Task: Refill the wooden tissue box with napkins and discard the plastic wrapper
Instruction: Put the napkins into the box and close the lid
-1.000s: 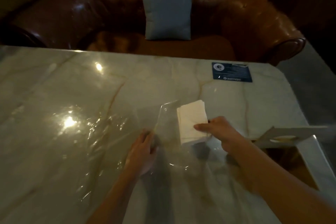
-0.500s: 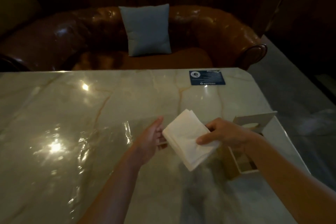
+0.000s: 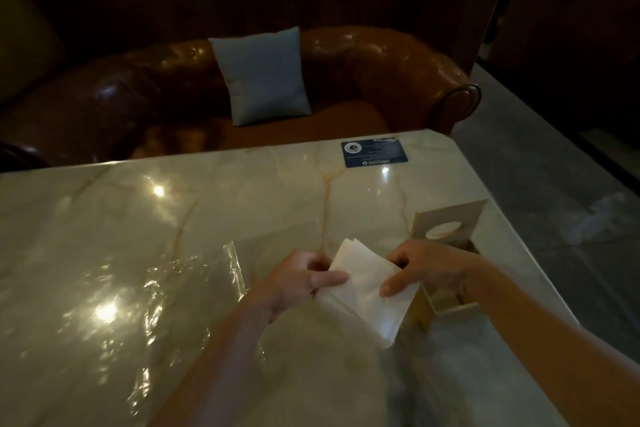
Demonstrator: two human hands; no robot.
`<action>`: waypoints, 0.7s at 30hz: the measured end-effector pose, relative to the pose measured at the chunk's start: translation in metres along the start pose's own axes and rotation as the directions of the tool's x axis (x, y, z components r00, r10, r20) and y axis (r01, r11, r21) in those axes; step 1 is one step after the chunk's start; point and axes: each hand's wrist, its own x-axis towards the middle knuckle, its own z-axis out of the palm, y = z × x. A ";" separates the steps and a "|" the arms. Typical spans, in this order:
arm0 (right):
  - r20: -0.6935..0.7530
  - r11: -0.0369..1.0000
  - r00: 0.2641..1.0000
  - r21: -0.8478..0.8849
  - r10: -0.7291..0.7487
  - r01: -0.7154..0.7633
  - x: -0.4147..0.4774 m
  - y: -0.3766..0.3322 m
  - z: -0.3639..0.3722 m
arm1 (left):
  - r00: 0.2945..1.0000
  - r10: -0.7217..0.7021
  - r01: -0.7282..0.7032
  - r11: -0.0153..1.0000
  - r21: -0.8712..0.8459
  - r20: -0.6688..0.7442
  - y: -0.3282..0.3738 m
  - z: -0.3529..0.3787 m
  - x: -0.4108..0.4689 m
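Observation:
A stack of white napkins (image 3: 367,291) is held above the marble table (image 3: 242,204), tilted. My left hand (image 3: 301,279) grips its left edge with thumb on top. My right hand (image 3: 426,270) pinches its right edge. Just right of the stack stands the wooden tissue box (image 3: 446,302), open, its lid (image 3: 450,222) with an oval hole raised behind. The clear plastic wrapper (image 3: 194,270) lies flat on the table left of my hands.
A dark blue card (image 3: 374,152) lies near the table's far edge. A brown leather sofa (image 3: 381,73) with a grey cushion (image 3: 263,76) stands beyond. Crumpled plastic (image 3: 595,222) lies on the floor to the right, past the table edge.
The napkin stack came out of the wrapper and moved right toward the box. My left hand let go of the wrapper and took the stack's left edge.

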 end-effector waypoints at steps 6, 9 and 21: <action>-0.161 0.970 0.977 0.178 -0.138 0.167 -0.005 0.018 0.000 | 0.941 0.323 -0.252 0.867 0.429 -0.099 0.029 0.013 -0.012; -0.235 0.927 0.958 0.294 -0.168 0.234 -0.009 0.030 0.000 | 0.895 0.431 -0.337 0.822 0.459 -0.114 0.044 0.018 -0.021; -0.411 0.643 0.908 0.675 -0.077 0.361 -0.038 0.076 0.014 | 0.922 0.248 -0.260 0.965 -0.003 -0.298 0.037 0.056 -0.015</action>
